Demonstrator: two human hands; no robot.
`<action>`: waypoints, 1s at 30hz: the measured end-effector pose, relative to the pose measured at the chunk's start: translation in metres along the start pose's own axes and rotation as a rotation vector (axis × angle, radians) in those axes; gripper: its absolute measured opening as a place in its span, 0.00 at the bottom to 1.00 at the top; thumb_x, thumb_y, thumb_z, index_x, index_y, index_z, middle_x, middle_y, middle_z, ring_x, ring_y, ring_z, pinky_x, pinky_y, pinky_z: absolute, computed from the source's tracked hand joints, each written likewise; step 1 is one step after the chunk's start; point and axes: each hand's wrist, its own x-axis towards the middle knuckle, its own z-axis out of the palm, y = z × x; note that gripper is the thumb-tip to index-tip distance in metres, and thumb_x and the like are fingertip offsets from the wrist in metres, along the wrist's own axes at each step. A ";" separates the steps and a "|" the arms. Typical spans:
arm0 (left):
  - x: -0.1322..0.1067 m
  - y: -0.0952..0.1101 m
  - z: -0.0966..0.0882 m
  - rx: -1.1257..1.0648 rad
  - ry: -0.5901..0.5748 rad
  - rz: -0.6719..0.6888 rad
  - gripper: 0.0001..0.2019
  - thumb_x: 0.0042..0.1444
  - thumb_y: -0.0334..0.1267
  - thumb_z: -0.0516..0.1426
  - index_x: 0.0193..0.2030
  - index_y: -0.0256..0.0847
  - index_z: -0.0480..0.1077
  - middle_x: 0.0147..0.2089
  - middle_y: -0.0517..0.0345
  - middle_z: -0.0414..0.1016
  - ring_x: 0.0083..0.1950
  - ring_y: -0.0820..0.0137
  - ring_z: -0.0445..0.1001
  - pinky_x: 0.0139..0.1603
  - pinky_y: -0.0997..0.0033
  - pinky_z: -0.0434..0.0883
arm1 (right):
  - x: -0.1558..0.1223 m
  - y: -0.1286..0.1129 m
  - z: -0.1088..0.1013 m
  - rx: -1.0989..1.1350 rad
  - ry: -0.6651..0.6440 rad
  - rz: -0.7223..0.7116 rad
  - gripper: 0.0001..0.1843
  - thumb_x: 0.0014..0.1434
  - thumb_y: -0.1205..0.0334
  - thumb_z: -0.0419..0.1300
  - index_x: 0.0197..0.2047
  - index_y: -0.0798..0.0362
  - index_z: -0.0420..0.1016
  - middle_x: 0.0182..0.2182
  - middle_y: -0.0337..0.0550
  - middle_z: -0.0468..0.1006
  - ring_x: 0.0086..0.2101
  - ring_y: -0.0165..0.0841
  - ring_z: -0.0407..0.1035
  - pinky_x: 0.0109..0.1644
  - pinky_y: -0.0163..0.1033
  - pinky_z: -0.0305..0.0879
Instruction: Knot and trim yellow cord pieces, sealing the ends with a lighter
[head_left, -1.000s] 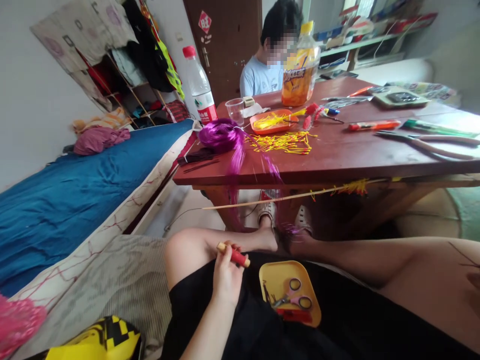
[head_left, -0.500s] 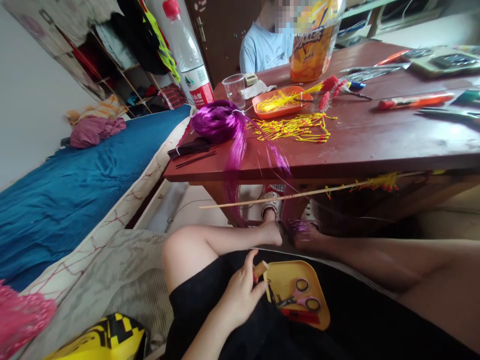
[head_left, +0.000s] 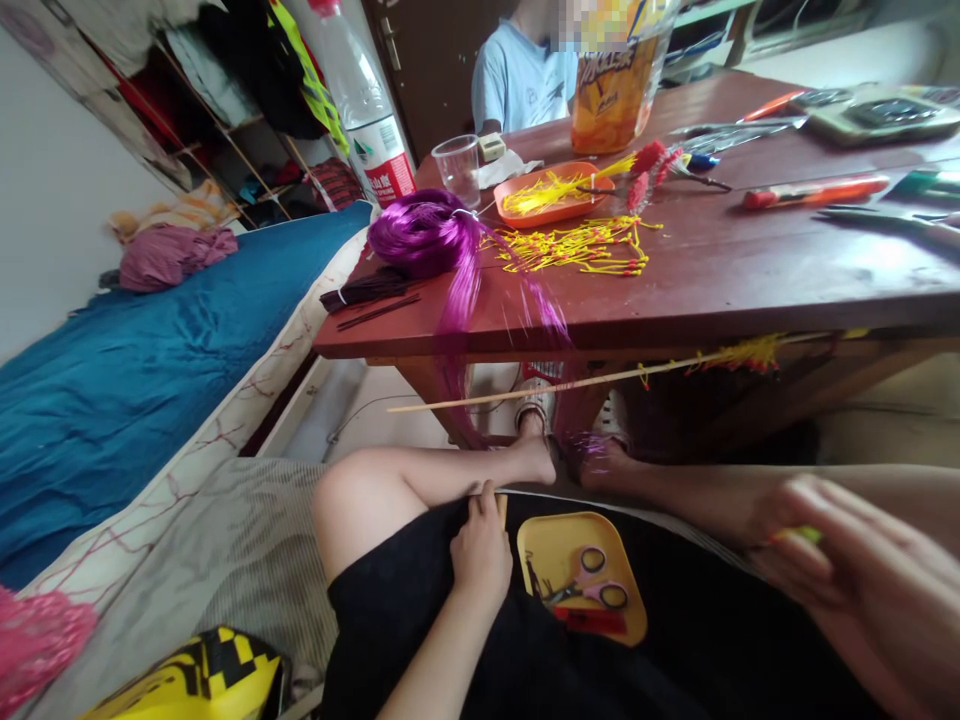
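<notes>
My left hand (head_left: 481, 548) is closed round a small tan wooden block (head_left: 502, 510), beside the tray on my lap. At the right, my right hand (head_left: 840, 560) is closed in a pinch on a small yellow strand (head_left: 806, 535) with a reddish tip, partly hidden by the fingers and blurred. Between the hands, a yellow tray (head_left: 551, 528) holds scissors with pink handles (head_left: 592, 592), a red strip (head_left: 600, 622) and small dark pieces. A thin wooden stick (head_left: 517, 393), with yellow red-tipped strands tied along it, lies along the table's near edge.
On the red-brown table (head_left: 720, 270) are a purple fibre bundle (head_left: 416, 235), yellow red-tipped strands (head_left: 592, 245), an orange dish (head_left: 517, 212), a plastic cup (head_left: 457, 172), bottles and an orange cutter (head_left: 817, 192). Someone in a light blue shirt (head_left: 517, 80) sits opposite. Left stands a blue-covered bed (head_left: 150, 340).
My left hand has drawn back from the tray's edge with the wooden block, its fingers now closed round it. My right hand has come into view at the right, pinching a yellow strand.
</notes>
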 end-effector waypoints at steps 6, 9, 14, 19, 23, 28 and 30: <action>-0.032 0.060 -0.034 -0.263 0.219 0.352 0.10 0.55 0.35 0.52 0.45 0.44 0.65 0.47 0.50 0.66 0.50 0.60 0.65 0.52 0.65 0.59 | -0.008 -0.006 0.052 0.355 -0.254 0.346 0.21 0.48 0.46 0.62 0.21 0.53 0.62 0.15 0.29 0.53 0.19 0.23 0.43 0.20 0.28 0.44; -0.048 0.082 -0.029 -0.318 -0.287 0.303 0.12 0.54 0.42 0.54 0.44 0.44 0.70 0.39 0.52 0.72 0.42 0.60 0.69 0.45 0.66 0.63 | -0.013 -0.002 0.058 0.406 -0.309 0.370 0.20 0.50 0.47 0.62 0.22 0.53 0.62 0.15 0.29 0.53 0.19 0.23 0.42 0.21 0.28 0.46; -0.052 0.076 -0.001 -0.540 -0.812 -0.011 0.20 0.54 0.56 0.50 0.31 0.39 0.68 0.25 0.59 0.65 0.26 0.72 0.62 0.30 0.72 0.61 | -0.016 0.003 0.063 0.472 -0.304 0.363 0.19 0.51 0.48 0.61 0.22 0.53 0.62 0.16 0.29 0.55 0.19 0.23 0.46 0.21 0.27 0.50; -0.040 0.070 0.003 -0.925 -0.591 -0.133 0.17 0.47 0.48 0.59 0.21 0.38 0.62 0.25 0.63 0.61 0.23 0.77 0.57 0.26 0.76 0.58 | -0.017 0.003 0.068 0.335 -0.426 0.290 0.18 0.51 0.45 0.60 0.26 0.51 0.65 0.19 0.33 0.64 0.21 0.26 0.56 0.24 0.30 0.59; -0.030 0.073 -0.013 -1.152 -0.432 -0.196 0.13 0.45 0.36 0.59 0.17 0.38 0.60 0.32 0.57 0.69 0.31 0.73 0.65 0.35 0.74 0.63 | -0.009 -0.014 0.054 -0.099 -0.521 0.031 0.11 0.50 0.49 0.59 0.27 0.47 0.67 0.22 0.37 0.71 0.23 0.33 0.63 0.28 0.35 0.63; -0.029 0.070 -0.027 -1.196 -0.441 -0.218 0.12 0.47 0.36 0.58 0.18 0.40 0.59 0.22 0.60 0.65 0.34 0.68 0.69 0.41 0.70 0.64 | 0.006 -0.018 0.041 -0.494 -0.523 -0.208 0.08 0.57 0.59 0.49 0.30 0.46 0.66 0.26 0.39 0.74 0.27 0.35 0.67 0.31 0.35 0.63; -0.028 0.066 -0.031 -1.176 -0.448 -0.211 0.13 0.49 0.36 0.57 0.19 0.40 0.57 0.21 0.63 0.62 0.29 0.71 0.67 0.39 0.69 0.64 | 0.007 -0.002 0.046 -0.737 -0.659 -0.243 0.09 0.58 0.65 0.46 0.30 0.48 0.66 0.30 0.41 0.75 0.30 0.34 0.69 0.34 0.35 0.63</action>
